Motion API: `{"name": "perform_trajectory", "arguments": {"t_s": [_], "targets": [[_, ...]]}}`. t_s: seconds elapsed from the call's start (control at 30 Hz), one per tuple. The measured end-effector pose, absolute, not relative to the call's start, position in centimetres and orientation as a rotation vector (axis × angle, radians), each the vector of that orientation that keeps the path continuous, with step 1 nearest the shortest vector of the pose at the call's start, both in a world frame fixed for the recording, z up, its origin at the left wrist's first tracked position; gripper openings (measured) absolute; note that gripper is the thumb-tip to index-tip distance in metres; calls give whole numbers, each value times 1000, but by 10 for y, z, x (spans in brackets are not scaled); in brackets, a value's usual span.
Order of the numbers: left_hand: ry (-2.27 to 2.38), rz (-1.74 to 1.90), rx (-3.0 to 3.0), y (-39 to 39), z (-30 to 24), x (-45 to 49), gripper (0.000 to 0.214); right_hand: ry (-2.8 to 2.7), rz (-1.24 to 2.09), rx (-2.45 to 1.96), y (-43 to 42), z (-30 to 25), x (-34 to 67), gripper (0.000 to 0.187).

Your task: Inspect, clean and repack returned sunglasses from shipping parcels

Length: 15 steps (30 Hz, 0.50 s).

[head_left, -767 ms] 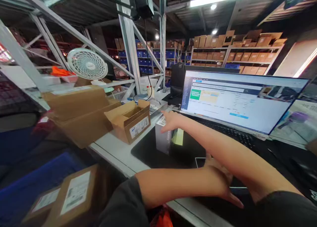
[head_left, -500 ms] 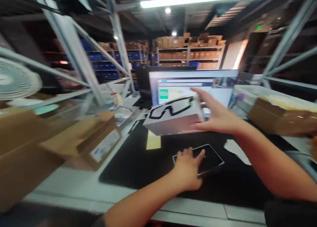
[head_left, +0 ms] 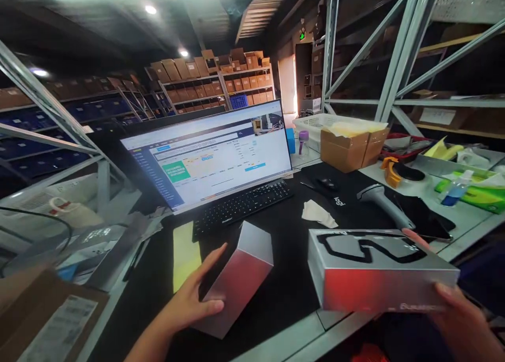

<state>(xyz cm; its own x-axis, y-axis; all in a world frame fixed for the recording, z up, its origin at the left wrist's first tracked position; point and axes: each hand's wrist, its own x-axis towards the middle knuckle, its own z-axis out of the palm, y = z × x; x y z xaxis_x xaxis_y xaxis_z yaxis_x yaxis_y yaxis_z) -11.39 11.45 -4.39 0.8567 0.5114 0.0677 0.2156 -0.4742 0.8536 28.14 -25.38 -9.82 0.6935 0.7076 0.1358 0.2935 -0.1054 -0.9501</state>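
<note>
My left hand [head_left: 193, 299] is closed on a silver-and-red box [head_left: 242, 283], thumb on the near face and fingers behind. That box stands tilted above the black desk mat [head_left: 292, 320]. At the lower right, my right hand [head_left: 460, 307] grips the end of a second silver-and-red box [head_left: 379, 278]. A thick black outline is printed on its top, and small lettering runs along its front. Both boxes are apart from each other. The far fingers of my left hand are hidden.
Behind the boxes are a keyboard [head_left: 244, 201] and a lit monitor [head_left: 224, 154]. A yellow paper [head_left: 183, 259], a crumpled white paper [head_left: 319, 213] and a handheld scanner [head_left: 384, 204] lie on the mat. Cardboard boxes stand left [head_left: 59, 325] and back right [head_left: 347, 149].
My view has turned right. The right-hand box has moved down and right, away from the monitor. My left hand has gone from lying over a dark, pale-edged rectangle to gripping a raised box.
</note>
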Motion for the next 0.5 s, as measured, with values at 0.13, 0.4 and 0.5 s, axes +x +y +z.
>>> {"name": "perform_trajectory", "arguments": {"t_s": [0.13,0.4,0.5], "targets": [[515,387,2122,105,-34,-115,100,-801,633,-1205,-200,-73,250,112],[579,-46,2369,77,-10,-118,86,-892,683,-1107,-166,-84,239,112],[572,27,2342,84,-14,-122,82,-858,700,-1146,-172,-91,239,117]]}}
